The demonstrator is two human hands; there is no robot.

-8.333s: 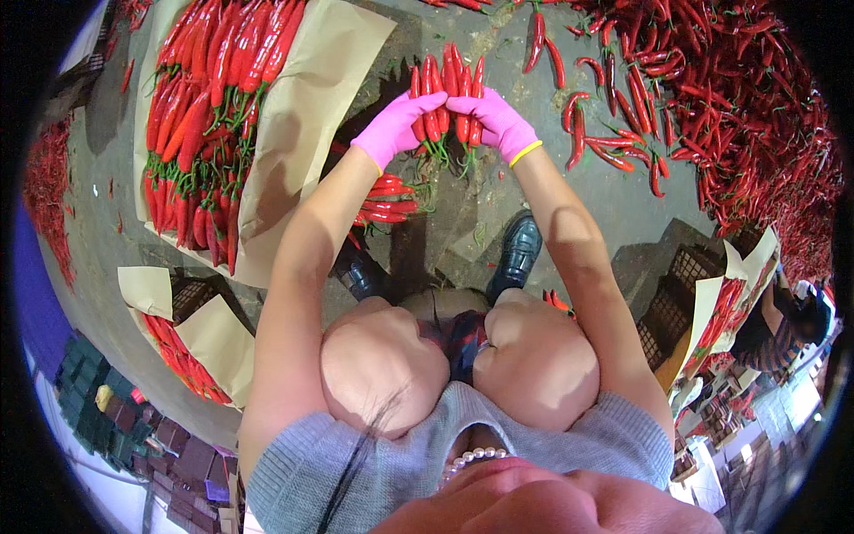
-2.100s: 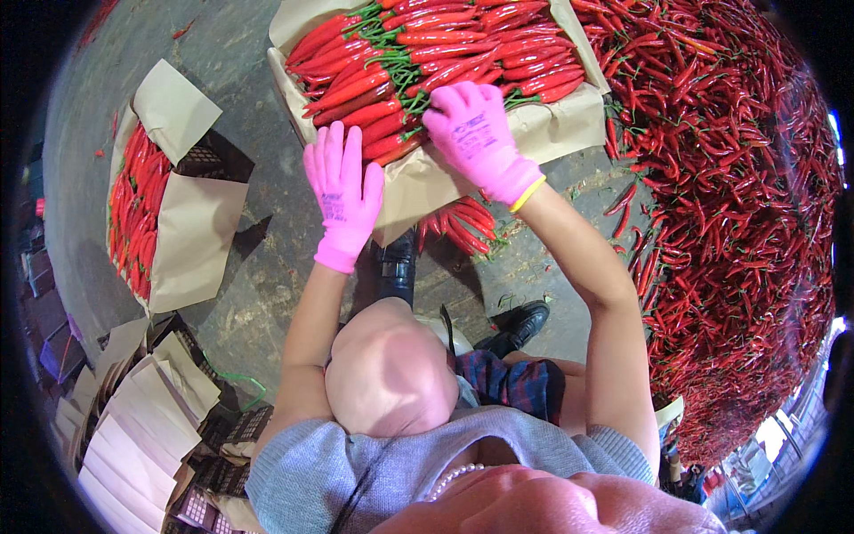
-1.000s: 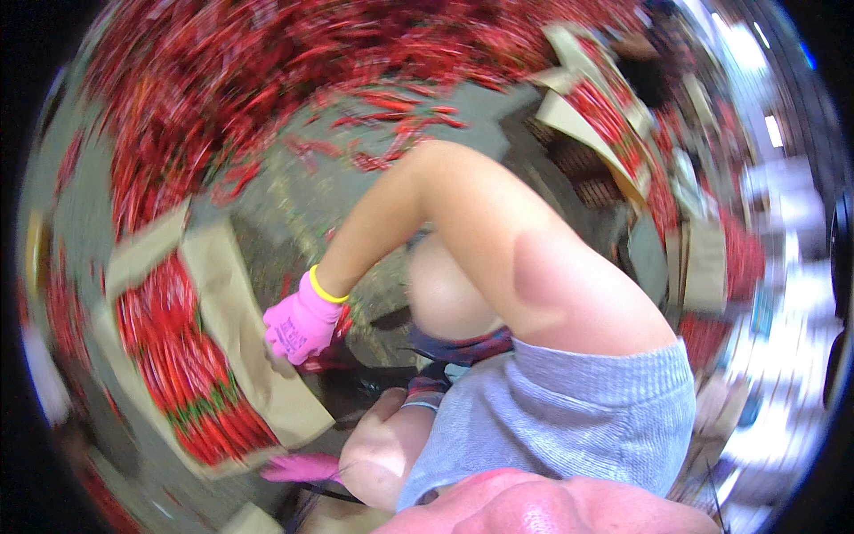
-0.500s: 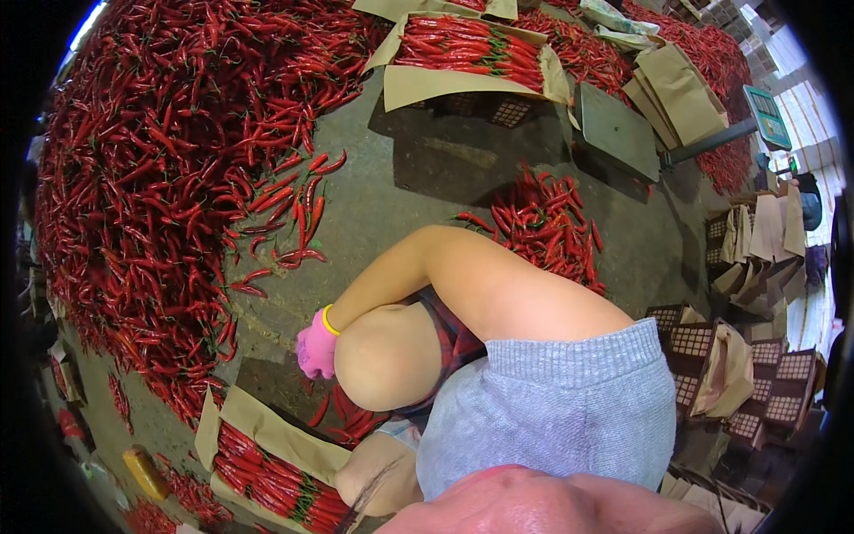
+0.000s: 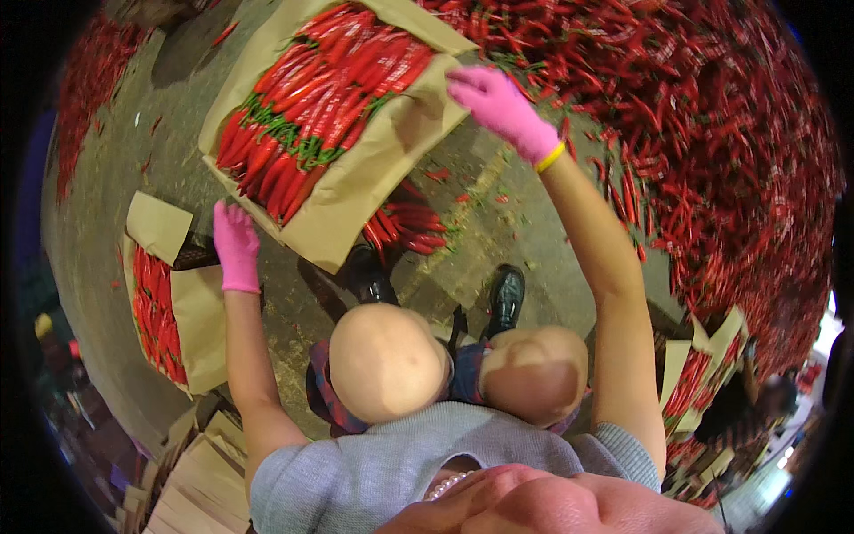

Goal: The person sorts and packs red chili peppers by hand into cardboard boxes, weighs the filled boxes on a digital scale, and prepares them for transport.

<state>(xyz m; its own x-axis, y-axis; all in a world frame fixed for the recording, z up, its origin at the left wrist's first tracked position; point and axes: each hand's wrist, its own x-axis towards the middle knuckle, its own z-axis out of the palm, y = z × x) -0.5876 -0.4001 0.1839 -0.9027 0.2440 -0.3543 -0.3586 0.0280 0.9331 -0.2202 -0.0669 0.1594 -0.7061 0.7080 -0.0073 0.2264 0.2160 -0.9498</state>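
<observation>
A paper-lined box of red chili peppers [image 5: 334, 84] is in front of me, its peppers in rows with green stems meeting across the middle. My right hand [image 5: 507, 114], in a pink glove with a yellow cuff, stretches its fingers to the right edge of the brown paper liner [image 5: 378, 160]. Beside the box's near left corner is my left hand [image 5: 236, 246], also pink-gloved, fingers extended and a little apart. Whether its fingertips touch the box I cannot tell. A small bunch of peppers [image 5: 411, 227] lies on the floor by the liner's near edge.
A big heap of loose chili peppers [image 5: 712, 133] covers the floor at the right. Another paper-lined box [image 5: 158, 311] of peppers stands at the left, above stacked brown paper sheets [image 5: 200, 485]. More filled boxes [image 5: 689, 383] stand at the right. My black shoes [image 5: 505, 298] are on the floor.
My view has swung round, so the large heap now appears at the right instead of the left. Both gloved hands have come up beside a filled box; earlier only one glove showed, beside my knee.
</observation>
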